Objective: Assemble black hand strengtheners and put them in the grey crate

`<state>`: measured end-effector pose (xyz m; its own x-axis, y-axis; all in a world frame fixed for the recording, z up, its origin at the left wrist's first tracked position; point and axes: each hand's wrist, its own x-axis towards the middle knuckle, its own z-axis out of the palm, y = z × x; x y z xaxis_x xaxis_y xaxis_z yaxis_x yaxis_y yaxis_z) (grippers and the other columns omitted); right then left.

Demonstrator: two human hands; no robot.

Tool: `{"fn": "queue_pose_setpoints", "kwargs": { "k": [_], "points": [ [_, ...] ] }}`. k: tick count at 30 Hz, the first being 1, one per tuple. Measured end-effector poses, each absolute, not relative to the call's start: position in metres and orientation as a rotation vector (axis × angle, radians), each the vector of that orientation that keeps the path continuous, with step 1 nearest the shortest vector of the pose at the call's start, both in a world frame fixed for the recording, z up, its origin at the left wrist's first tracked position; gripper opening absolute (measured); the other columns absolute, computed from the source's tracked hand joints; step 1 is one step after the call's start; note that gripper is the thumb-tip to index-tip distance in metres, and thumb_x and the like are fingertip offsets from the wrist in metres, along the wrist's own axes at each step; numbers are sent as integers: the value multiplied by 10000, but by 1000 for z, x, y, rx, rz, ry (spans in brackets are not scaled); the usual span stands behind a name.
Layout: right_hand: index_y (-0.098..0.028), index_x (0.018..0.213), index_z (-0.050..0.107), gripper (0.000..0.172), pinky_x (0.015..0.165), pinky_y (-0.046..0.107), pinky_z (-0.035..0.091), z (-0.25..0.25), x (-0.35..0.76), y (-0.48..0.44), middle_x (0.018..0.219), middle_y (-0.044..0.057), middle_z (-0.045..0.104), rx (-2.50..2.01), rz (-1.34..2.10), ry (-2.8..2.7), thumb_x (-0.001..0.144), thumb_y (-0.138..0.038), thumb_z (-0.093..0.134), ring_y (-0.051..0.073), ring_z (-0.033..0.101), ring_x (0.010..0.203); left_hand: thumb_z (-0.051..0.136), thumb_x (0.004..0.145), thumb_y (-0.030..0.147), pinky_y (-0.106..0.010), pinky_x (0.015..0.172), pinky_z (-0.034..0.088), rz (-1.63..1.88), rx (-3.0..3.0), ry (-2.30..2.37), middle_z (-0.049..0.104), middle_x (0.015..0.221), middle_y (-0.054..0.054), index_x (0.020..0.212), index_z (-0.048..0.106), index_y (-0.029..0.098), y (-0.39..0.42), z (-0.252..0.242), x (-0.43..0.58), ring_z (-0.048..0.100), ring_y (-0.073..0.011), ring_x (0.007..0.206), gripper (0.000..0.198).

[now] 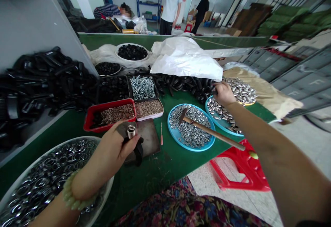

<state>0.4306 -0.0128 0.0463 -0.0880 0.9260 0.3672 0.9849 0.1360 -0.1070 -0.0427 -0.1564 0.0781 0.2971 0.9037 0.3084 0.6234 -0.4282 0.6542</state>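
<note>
My left hand [117,143] is closed around a black plastic part [139,153], and a shiny, ribbed metal coil [131,131] stands up at its fingers. Beneath this hand lies a dark metal plate [148,137]. My right hand [224,92] reaches out to the far right with its fingers drawn together; what they grip, if anything, cannot be made out. It is over the back edge of a blue tray of silver metal sleeves [216,110], beside a heap of black plastic parts [191,85].
A hammer [207,129] rests across a blue tray of small nuts [178,135]. Nearby are a small screwdriver [161,135], a red bin of screws [116,113], a box of bolts [142,87], a basin of metal rings [46,175] and a red stool [240,168]. Several people are behind.
</note>
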Motion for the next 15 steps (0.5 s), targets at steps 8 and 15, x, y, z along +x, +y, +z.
{"fn": "queue_pose_setpoints", "kwargs": {
  "k": [8, 15],
  "points": [
    [-255, 971, 472, 332, 461, 223, 435, 49, 204, -130, 775, -26, 510, -1219, 998, -1415, 829, -534, 580, 91, 493, 523, 416, 918, 491, -302, 632, 438, 602, 1890, 1383, 596, 738, -20, 796, 526, 187, -169, 61, -33, 552, -177, 665, 345],
    [-215, 722, 451, 421, 334, 222, 380, 39, 150, -179, 573, -49, 481, -1244, 1578, -1273, 871, -608, 477, 104, 508, 386, 428, 924, 478, -300, 648, 434, 532, 1973, 1341, 626, 767, -39, 830, 559, 177, -183, 52, -39, 566, -172, 689, 342]
  ]
}}
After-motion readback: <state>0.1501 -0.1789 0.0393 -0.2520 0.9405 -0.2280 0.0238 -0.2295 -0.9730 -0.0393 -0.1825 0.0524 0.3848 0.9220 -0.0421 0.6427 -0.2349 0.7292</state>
